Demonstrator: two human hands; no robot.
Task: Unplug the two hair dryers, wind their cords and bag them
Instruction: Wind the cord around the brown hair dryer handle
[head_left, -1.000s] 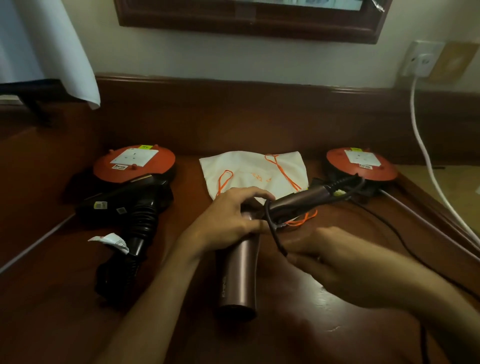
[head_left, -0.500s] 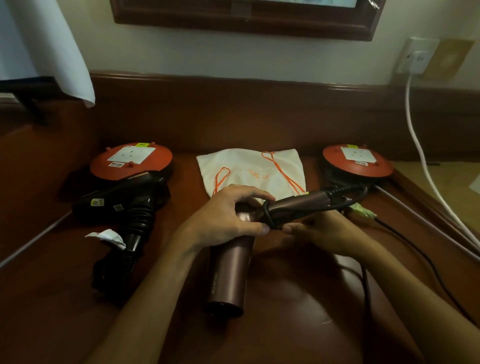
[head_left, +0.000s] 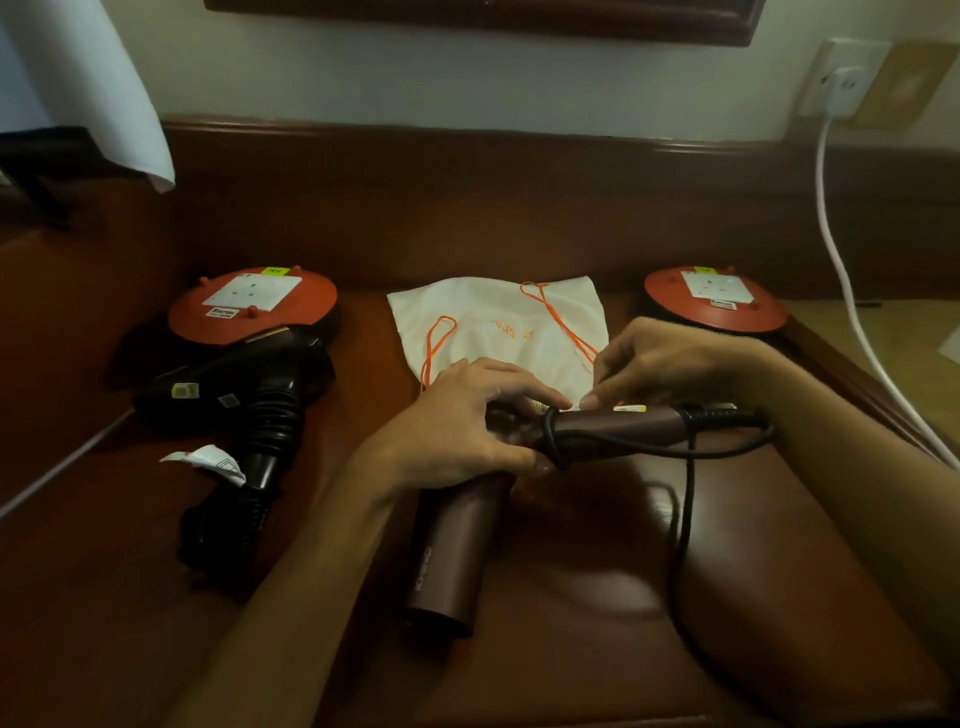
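Nearest you, the bronze-brown tube-bodied hair dryer (head_left: 447, 556) lies on the dark red-brown wooden table (head_left: 597, 649), barrel pointing toward you, its folding handle (head_left: 623, 423) swung out to your right. Its black power cord (head_left: 685, 499) runs from the handle's end, loops down over the table to your right, and makes one turn round the handle where it meets the body. You look to be in the winding step on this dryer, with bagging not yet begun.

Your left hand (head_left: 457, 431) is clamped over the joint of body and handle, fingers curled round it, thumb below, pinning that turn. Your right hand (head_left: 670, 358) arches above the handle with fingertips (head_left: 589, 400) down just beside the wrap; whether they pinch the cord cannot be told.

The next move likely calls for keeping the pin firm while you feed the slack round again, snug against the first turn.

Farther left, the black hair dryer (head_left: 260, 395) lies with its cord bunched. Beyond your hands lies the flat white drawstring bag with orange cords (head_left: 493, 322), flanked by two round orange cable reels (head_left: 249, 306) (head_left: 714, 306).
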